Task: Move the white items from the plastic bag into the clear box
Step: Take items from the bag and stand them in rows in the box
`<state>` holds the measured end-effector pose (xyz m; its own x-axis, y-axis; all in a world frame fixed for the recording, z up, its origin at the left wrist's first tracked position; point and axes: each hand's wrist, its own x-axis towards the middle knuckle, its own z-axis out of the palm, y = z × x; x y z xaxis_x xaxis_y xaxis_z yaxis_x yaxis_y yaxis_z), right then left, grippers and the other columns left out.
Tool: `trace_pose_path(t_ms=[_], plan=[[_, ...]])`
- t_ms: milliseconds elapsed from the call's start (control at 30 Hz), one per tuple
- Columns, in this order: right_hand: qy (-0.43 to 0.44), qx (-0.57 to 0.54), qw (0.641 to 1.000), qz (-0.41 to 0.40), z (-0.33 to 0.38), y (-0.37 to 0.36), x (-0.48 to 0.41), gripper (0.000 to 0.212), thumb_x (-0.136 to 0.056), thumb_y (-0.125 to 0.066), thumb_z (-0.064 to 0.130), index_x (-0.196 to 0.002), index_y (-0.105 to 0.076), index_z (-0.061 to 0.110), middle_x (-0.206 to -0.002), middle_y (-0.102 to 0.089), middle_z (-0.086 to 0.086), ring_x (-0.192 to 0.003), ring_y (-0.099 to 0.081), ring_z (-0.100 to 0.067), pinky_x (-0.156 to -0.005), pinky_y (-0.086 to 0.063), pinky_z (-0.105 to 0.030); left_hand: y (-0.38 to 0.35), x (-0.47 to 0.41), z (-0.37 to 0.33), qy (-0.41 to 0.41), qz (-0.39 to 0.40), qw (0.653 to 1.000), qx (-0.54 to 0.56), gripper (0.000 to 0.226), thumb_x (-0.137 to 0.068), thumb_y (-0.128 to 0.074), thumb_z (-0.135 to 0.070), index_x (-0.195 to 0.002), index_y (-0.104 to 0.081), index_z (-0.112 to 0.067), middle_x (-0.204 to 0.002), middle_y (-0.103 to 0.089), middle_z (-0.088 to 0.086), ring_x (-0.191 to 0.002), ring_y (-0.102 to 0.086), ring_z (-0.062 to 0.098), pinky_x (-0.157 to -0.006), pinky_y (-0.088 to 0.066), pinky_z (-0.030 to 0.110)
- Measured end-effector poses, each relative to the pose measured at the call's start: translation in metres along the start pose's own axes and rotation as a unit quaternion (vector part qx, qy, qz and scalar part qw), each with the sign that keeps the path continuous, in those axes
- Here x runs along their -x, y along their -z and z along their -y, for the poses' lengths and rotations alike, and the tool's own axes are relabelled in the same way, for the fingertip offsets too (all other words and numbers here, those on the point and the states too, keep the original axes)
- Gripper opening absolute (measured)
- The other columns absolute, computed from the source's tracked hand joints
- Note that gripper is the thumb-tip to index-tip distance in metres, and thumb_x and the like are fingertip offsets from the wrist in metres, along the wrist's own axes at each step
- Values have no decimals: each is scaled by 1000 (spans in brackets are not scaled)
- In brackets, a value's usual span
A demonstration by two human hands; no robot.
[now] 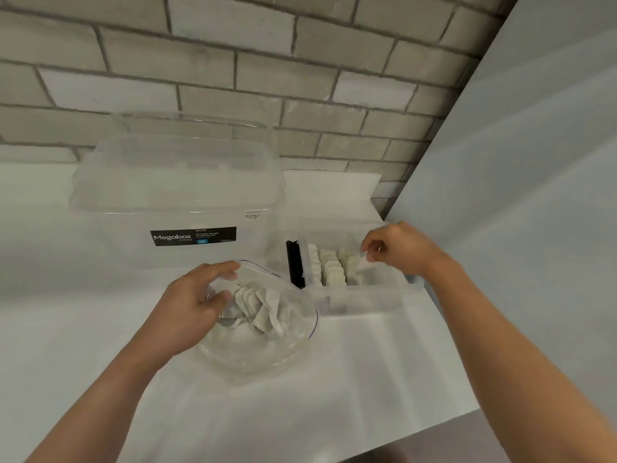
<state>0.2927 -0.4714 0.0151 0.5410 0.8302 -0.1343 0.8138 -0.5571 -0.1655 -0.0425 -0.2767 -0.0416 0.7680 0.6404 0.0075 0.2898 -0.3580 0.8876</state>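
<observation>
A clear plastic bag (267, 349) lies on the white counter in front of me, with several white flat sachets (257, 305) inside. My left hand (193, 305) grips the bag's open rim at its left side. To the right stands a small clear box (364, 299) holding rows of white sachets (334, 265). My right hand (397, 248) hovers over the box's right part, its fingers curled and pinching a white sachet (364, 262) at the row's right end.
A large clear storage box (180, 208) with a lid and a black "Megabox" label stands at the back left. A brick wall runs behind. A pale panel (534, 195) closes the right side. The counter's front edge (434, 426) runs at lower right.
</observation>
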Motion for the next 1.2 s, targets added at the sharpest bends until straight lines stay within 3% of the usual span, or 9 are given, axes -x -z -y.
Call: trace_pose_path(t_ms=[33,133,300,467,700,833,967,1067,1200], plan=[[-2,-4,999,32,-4,-9,-7,22,-86,-74,14,-96,-74,34,-84,-69,19,-80,-62,3,-73,-50,-14,0,0,0,4,-4,1000,-2,46,-92,-62,-8,-123,-61,-42,-113,-65,-25,-93,-62,22,-72,-43,7],[-9,14,997,73,-14,-36,-25,26,-85,-69,12,-90,-70,38,-82,-69,19,-90,-64,-6,-87,-55,-36,0,1,-1,15,-13,1000,-14,47,-93,-62,-8,-120,-60,-46,-112,-65,-26,-94,-62,22,-79,-45,16],[-5,79,994,76,-17,-59,-33,21,-87,-70,19,-91,-68,39,-88,-69,18,-98,-57,-9,-101,-38,-46,-2,2,-5,23,-21,999,-28,49,-92,-62,-8,-114,-58,-52,-108,-64,-31,-91,-61,21,-79,-46,20],[-10,53,998,37,-23,-64,-36,25,-89,-64,13,-95,-70,37,-83,-69,22,-95,-59,-7,-97,-45,-43,0,-2,-8,28,-33,998,-36,48,-92,-63,-8,-113,-58,-51,-109,-65,-29,-88,-60,18,-79,-45,17],[-9,0,1000,4,-21,-60,-30,17,-86,-77,23,-101,-73,29,-99,-73,9,-95,-66,-16,-87,-52,-34,-3,-6,-8,24,-28,998,-44,44,-92,-63,-7,-120,-61,-41,-113,-66,-22,-76,-56,14,-67,-41,5],[2,-101,990,-102,-1,-34,-5,16,-84,-80,22,-97,-75,30,-92,-72,13,-75,-66,-5,-79,-57,-30,-1,-4,-7,22,-24,999,-42,44,-92,-62,-7,-123,-61,-39,-114,-66,-20,-79,-55,10,-67,-40,2],[44,-243,953,-173,69,-9,42,10,-86,-79,27,-94,-75,31,-91,-73,18,-78,-69,-4,-71,-52,-18,1,-2,-6,13,-28,999,-45,45,-92,-60,-5,-125,-62,-35,-114,-65,-18,-77,-54,11,-68,-40,2],[83,-344,928,-121,126,-19,62,9,-86,-79,22,-94,-77,27,-87,-74,17,-77,-70,-7,-68,-54,-19,2,3,-4,-3,-24,998,-51,49,-91,-57,0,-127,-62,-32,-116,-64,-18,-72,-53,15,-67,-40,2],[144,-241,960,-8,179,-68,57,12,-89,-72,17,-96,-79,24,-89,-76,13,-82,-69,-4,-77,-54,-19,4,7,1,-40,-19,994,-102,54,-87,-55,4,-130,-61,-28,-115,-63,-15,-75,-54,12,-70,-37,2]])
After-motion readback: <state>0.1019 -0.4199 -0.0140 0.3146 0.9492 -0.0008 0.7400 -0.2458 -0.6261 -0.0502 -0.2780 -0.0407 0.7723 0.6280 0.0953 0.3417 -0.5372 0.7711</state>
